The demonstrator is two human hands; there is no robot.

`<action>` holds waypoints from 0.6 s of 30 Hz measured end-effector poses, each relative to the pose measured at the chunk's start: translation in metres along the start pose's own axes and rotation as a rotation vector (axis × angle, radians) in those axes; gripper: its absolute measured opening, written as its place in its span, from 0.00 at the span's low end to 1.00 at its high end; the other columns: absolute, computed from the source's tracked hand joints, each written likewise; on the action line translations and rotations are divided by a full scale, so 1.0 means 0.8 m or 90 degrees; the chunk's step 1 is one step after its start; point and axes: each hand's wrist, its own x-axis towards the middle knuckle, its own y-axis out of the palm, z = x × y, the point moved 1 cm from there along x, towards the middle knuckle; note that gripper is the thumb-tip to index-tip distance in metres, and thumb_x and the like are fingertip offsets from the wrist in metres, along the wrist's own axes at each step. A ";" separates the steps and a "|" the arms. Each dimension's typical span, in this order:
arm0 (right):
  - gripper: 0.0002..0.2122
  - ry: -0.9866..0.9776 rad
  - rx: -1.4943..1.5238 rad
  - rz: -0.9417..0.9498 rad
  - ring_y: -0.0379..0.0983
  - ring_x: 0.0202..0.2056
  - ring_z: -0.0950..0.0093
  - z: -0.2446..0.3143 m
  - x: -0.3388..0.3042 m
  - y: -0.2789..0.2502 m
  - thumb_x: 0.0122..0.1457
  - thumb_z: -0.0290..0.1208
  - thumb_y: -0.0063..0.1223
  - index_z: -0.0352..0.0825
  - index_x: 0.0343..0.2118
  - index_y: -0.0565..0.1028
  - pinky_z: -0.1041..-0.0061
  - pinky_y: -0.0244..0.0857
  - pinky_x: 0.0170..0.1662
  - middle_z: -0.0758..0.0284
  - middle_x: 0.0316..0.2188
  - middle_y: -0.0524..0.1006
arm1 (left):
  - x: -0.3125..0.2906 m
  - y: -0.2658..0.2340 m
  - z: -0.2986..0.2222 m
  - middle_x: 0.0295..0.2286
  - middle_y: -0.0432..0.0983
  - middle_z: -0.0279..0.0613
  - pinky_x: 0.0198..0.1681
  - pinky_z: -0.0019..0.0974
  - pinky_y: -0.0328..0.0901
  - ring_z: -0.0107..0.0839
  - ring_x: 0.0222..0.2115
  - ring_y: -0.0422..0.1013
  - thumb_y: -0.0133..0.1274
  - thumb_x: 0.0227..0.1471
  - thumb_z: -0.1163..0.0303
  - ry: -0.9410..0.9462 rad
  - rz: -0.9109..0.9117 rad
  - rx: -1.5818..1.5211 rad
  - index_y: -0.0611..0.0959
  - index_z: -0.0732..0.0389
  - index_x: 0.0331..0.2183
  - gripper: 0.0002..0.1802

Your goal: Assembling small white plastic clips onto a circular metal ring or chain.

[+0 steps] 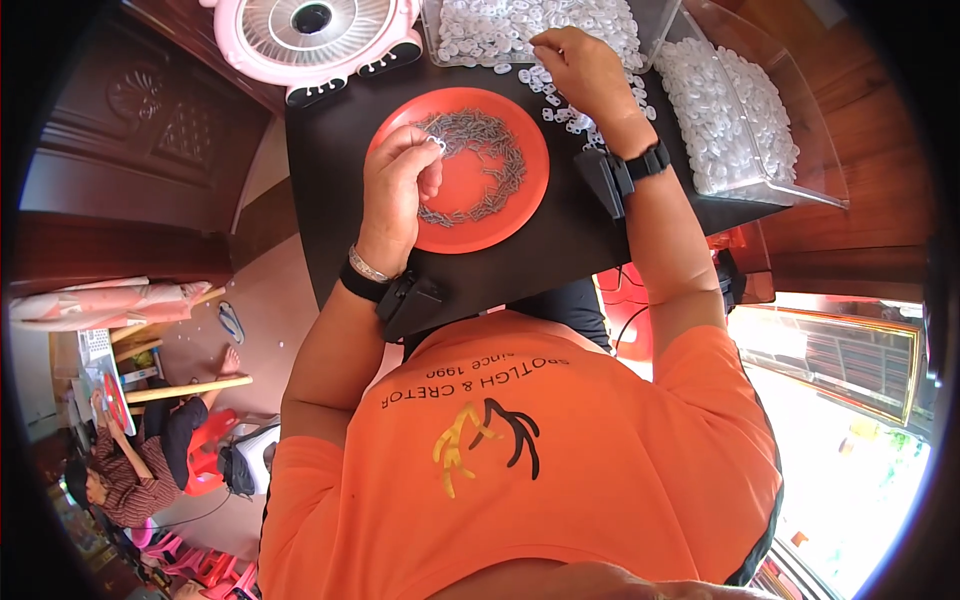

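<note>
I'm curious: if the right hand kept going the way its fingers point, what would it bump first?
Probably the clear tray of white pieces: the right hand already has its fingertips at the tray's near edge. Depth is hard to judge.

A home used for small piecework was shown. Under the hands, a small dark table [330,180] was loaded with clear bins of white plastic rings [730,110] and an orange plate of metal springs [470,200]. Carved wooden furniture [150,120], a pink fan [310,35] and plastic stools [205,440] were seen around it.
</note>
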 end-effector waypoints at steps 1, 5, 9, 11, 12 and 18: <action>0.09 0.003 -0.037 0.003 0.73 0.32 0.65 -0.014 -0.001 0.009 0.53 0.34 0.50 0.37 0.34 0.77 0.70 0.66 0.35 0.62 0.31 0.76 | 0.000 0.002 0.000 0.15 0.65 0.33 0.19 0.23 0.53 0.19 0.15 0.59 0.44 0.49 0.73 0.000 0.003 -0.001 0.72 0.61 0.21 0.07; 0.09 -0.035 -0.161 0.057 0.71 0.35 0.63 -0.009 -0.001 0.030 0.52 0.34 0.50 0.39 0.35 0.77 0.67 0.66 0.38 0.63 0.29 0.74 | 0.000 0.001 0.000 0.14 0.65 0.33 0.19 0.23 0.53 0.19 0.15 0.59 0.44 0.48 0.72 0.006 0.010 0.019 0.71 0.61 0.20 0.08; 0.09 -0.060 -0.217 0.077 0.70 0.35 0.62 -0.005 -0.004 0.045 0.51 0.33 0.51 0.40 0.35 0.76 0.66 0.66 0.38 0.63 0.29 0.73 | 0.000 0.000 -0.001 0.14 0.64 0.32 0.20 0.23 0.53 0.19 0.15 0.59 0.44 0.48 0.72 0.007 0.018 0.012 0.71 0.61 0.20 0.08; 0.09 -0.035 -0.218 0.103 0.70 0.36 0.62 -0.003 -0.001 0.044 0.50 0.32 0.50 0.40 0.34 0.76 0.66 0.66 0.39 0.64 0.30 0.73 | -0.002 0.001 -0.005 0.15 0.64 0.32 0.20 0.23 0.53 0.19 0.16 0.59 0.44 0.48 0.72 0.005 0.015 0.006 0.71 0.61 0.20 0.08; 0.09 -0.038 -0.217 0.105 0.70 0.36 0.62 -0.002 -0.002 0.043 0.50 0.32 0.50 0.40 0.34 0.76 0.66 0.66 0.39 0.64 0.30 0.73 | -0.003 0.001 -0.007 0.15 0.65 0.32 0.20 0.24 0.53 0.19 0.16 0.59 0.44 0.48 0.72 0.005 0.012 0.002 0.71 0.61 0.20 0.08; 0.07 -0.033 -0.173 0.146 0.70 0.36 0.60 -0.010 -0.003 0.043 0.49 0.30 0.49 0.37 0.31 0.75 0.65 0.65 0.39 0.63 0.30 0.75 | -0.001 -0.001 -0.006 0.16 0.66 0.33 0.20 0.24 0.54 0.20 0.16 0.60 0.45 0.48 0.72 0.005 0.021 -0.004 0.72 0.62 0.21 0.07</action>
